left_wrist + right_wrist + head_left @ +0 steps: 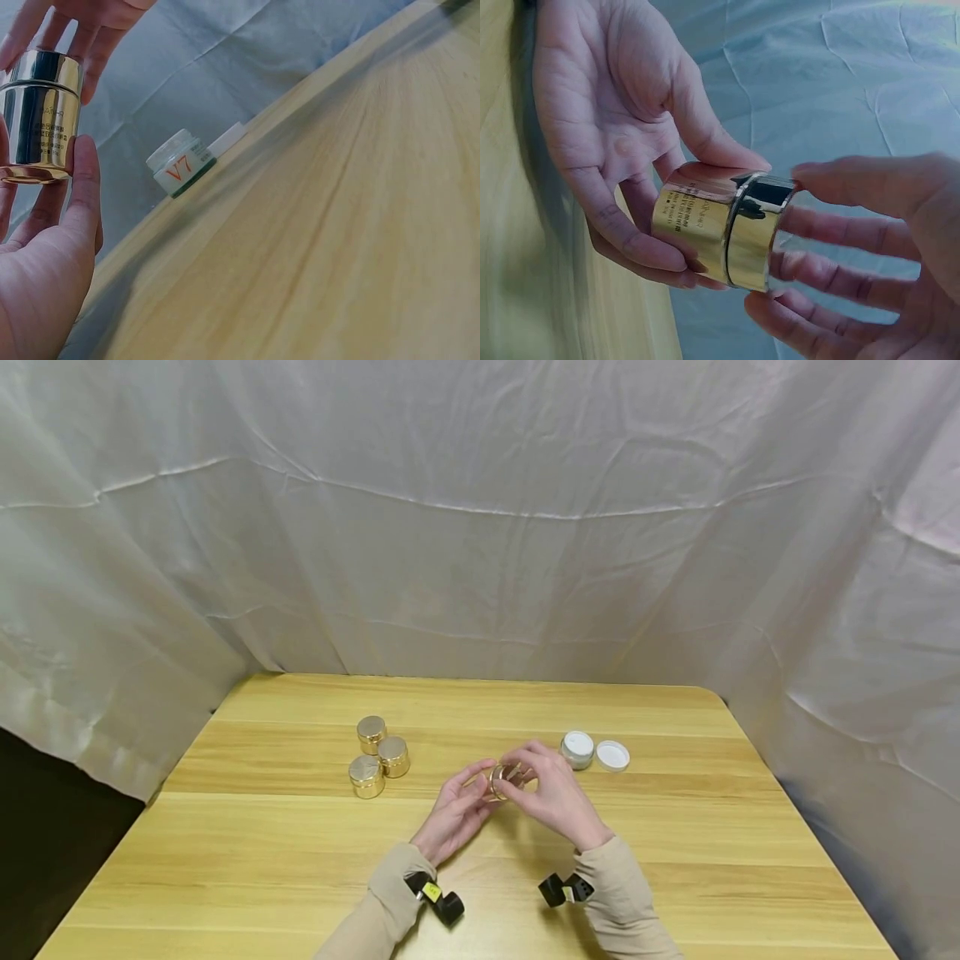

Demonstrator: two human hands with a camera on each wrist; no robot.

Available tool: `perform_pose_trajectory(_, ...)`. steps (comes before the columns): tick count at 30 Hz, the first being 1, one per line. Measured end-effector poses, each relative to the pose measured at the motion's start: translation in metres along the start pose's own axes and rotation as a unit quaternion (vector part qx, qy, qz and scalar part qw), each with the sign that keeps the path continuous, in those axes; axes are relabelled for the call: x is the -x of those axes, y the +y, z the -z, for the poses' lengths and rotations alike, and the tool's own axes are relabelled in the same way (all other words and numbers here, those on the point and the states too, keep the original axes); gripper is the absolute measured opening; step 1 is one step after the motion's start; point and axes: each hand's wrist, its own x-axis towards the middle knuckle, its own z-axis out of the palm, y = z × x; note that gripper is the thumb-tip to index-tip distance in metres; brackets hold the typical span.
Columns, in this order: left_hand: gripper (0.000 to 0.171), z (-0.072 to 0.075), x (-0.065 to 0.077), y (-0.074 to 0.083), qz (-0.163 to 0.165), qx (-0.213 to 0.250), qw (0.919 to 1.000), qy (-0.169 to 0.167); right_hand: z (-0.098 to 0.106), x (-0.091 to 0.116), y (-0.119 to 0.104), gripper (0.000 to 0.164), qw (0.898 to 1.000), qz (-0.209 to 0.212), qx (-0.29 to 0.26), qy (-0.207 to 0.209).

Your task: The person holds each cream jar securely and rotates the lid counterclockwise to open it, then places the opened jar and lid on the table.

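Note:
A shiny gold cosmetic jar (694, 225) with printed text is held above the table between both hands. My left hand (453, 817) grips the jar's body, thumb on one side and fingers on the other. The fingers and thumb of my right hand (558, 793) are around the gold lid (761, 232) at the other end. A thin dark seam shows between lid and body, and the lid sits on the jar. In the left wrist view the jar (41, 131) appears with its lid upward. In the head view the hands partly hide it.
Three gold jars (367, 778) stand grouped on the left of the wooden table (300, 877). At the right, beyond my right hand, an uncapped white-topped jar (577, 750) marked V7 stands beside a round white lid (612, 756). Grey curtains (480, 568) surround the table.

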Motion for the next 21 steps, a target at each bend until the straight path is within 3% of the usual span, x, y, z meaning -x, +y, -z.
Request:
perform_pose_trajectory(6, 0.023, 0.0006, 0.0001, 0.0002, 0.000, 0.002, 1.0000, 0.002, -0.0005, 0.0003, 0.0008, 0.027, 1.000, 0.017, 0.005, -0.003)
perform_pose_trajectory(16, 0.026, 0.0020, -0.0007, -0.0013, 0.000, -0.002, 1.0000, 0.001, -0.0015, 0.0004, -0.0001, 0.032, 0.999, -0.030, 0.007, 0.010)
perform_pose_trajectory(21, 0.026, 0.0014, -0.0014, -0.0015, 0.001, -0.001, 1.0000, 0.006, -0.0015, 0.0004, -0.0002, 0.033, 0.999, -0.033, 0.005, 0.009)
